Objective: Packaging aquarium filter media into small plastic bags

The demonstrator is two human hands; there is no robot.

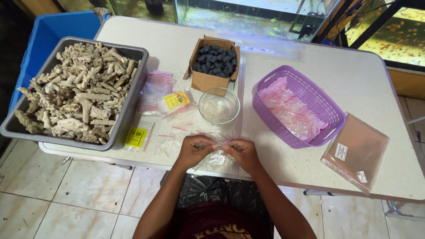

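Clear plastic: one small transparent bag (218,156) sits at the near edge of the speckled white table (354,79), pinched at its top between both hands. Left hand (195,149): grip clenched on the bag's left upper corner. Right hand (242,152): grip clenched on the right upper corner. The hands are close together and the bag hangs between them, just over the table's near rim; what it contains cannot be told.

Count of containers: one grey plastic tub (137,84) heaped with pale coral rubble pieces (79,97) (too many to count), overhanging the left near corner of the table; one open brown cardboard box (208,79) packed with dark grey ring-shaped pieces (216,59); one round clear glass bowl (219,106) directly beyond the hands; one purple perforated plastic basket (330,117) holding filled clear bags with red strips (290,110), number not countable.

Count of loose items: two yellow printed labels visible, one (176,100) inside a bag left of the bowl, one (136,137) near the tub's front edge. One flat stack of clear empty bags with red seal lines (356,152) lies near the right front edge, just beside the basket. Several loose clear bags (157,84) are scattered between tub and bowl.

Open room: bare table surface stretches along the far right and behind the basket. A narrow strip is free between bowl and hands. One blue plastic bin (53,31) stands on the floor off the left edge.
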